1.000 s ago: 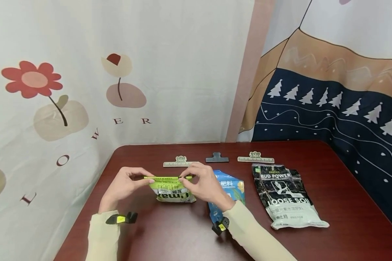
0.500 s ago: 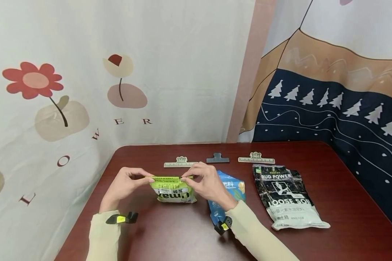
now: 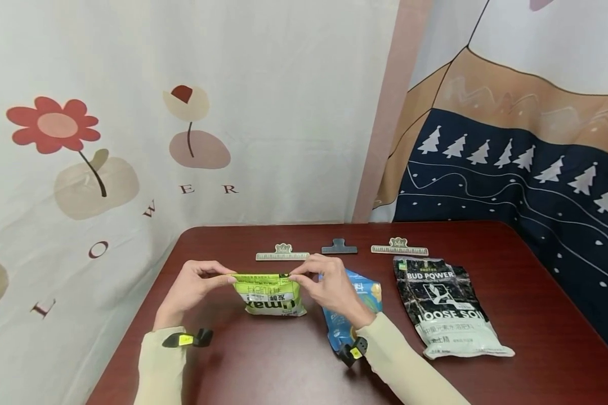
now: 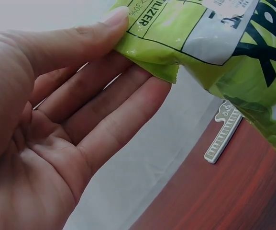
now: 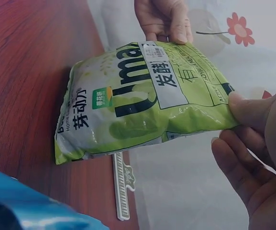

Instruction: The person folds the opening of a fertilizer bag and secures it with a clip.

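Observation:
A green and white fertilizer bag (image 3: 271, 295), printed "Umax" with the lettering upside down in the head view, stands at the table's middle, its top edge held taut. At its top left corner my left hand (image 3: 192, 288) pinches the film between thumb and fingers; the left wrist view shows the thumb on the printed face. The opposite top corner is pinched by my right hand (image 3: 332, 288), thumb on the near face, other fingers loosely bent. A blue bag (image 3: 338, 329) lies beneath and beside my right forearm, partly hidden by it. The green bag's far side is hidden.
Along the table's back lie a pale ruler-like clip (image 3: 282, 256), a dark grey clip (image 3: 339, 248) and a second pale clip (image 3: 399, 250). A black and white "Loose Soil" bag (image 3: 448, 306) lies flat at the right. Printed curtains (image 3: 294, 112) hang behind the table.
My right fingers have slid a little right along the bag's top edge to its corner. The left hand keeps its pinch nearly in place. The head view has shifted slightly.

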Tool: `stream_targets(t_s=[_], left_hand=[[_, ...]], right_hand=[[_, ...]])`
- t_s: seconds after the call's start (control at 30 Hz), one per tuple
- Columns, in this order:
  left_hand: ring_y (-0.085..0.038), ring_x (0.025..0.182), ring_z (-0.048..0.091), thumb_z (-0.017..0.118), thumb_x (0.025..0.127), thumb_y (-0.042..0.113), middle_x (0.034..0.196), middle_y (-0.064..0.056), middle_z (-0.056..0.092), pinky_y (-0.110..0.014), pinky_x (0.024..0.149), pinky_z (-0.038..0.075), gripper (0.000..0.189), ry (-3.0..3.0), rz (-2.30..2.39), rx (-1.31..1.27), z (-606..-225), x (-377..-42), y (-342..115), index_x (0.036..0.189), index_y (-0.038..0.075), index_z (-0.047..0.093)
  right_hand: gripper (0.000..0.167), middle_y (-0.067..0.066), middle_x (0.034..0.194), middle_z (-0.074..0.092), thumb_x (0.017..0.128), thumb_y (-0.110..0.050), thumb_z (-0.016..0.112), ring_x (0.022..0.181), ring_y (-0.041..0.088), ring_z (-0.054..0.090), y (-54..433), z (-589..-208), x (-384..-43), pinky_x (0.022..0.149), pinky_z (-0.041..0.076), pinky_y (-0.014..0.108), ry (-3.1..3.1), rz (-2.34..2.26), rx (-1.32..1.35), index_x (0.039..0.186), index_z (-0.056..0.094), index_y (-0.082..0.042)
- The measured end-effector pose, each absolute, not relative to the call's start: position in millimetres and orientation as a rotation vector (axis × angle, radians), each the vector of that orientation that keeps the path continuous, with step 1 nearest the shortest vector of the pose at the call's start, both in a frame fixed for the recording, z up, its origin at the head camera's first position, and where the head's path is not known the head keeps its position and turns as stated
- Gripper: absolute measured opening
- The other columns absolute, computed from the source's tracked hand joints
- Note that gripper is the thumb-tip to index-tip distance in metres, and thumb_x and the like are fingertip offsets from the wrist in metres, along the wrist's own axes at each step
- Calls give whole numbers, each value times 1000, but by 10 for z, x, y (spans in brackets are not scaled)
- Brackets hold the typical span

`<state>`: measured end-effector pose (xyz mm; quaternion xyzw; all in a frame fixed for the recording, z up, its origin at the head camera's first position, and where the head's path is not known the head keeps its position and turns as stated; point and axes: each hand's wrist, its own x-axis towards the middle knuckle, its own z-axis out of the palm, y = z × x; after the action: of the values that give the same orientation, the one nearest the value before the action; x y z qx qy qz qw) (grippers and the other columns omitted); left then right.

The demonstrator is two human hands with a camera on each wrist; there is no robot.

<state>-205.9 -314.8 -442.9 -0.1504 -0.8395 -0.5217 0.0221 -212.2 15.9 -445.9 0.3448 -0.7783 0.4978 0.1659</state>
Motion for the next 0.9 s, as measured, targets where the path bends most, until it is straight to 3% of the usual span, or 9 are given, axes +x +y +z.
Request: stream_targets(t_s=[0.37, 0.67, 0.9], left_hand=[[-10, 74, 69, 82, 87, 13, 87, 0, 79, -27, 63, 54, 14, -2613, -1651, -459, -4419, -2075, -3149, 99, 6, 81], [-7, 72, 66, 82, 88, 14, 86, 3, 78, -27, 62, 52, 14, -2623, -1654, -450, -4428, -2069, -3158, 100, 6, 80], [-13, 75, 68, 82, 87, 15, 88, 3, 78, -27, 64, 53, 14, -2646, -1628, -433, -4422, -2066, -3160, 100, 8, 80]], right_hand=[[6, -14, 87, 71, 96, -27, 74, 72, 3, 61, 233, -4308, -2188, 67, 56, 28, -2417, 1459, 1008, 95, 80, -25], [19, -7, 103, 74, 100, -29, 67, 87, 7, 66, 294, -4181, -2391, 79, 56, 28, -2656, 1381, 914, 116, 75, -22], [27, 1, 116, 73, 98, -26, 69, 88, 20, 64, 227, -4224, -2578, 78, 52, 33, -2737, 1280, 926, 124, 71, -19]])
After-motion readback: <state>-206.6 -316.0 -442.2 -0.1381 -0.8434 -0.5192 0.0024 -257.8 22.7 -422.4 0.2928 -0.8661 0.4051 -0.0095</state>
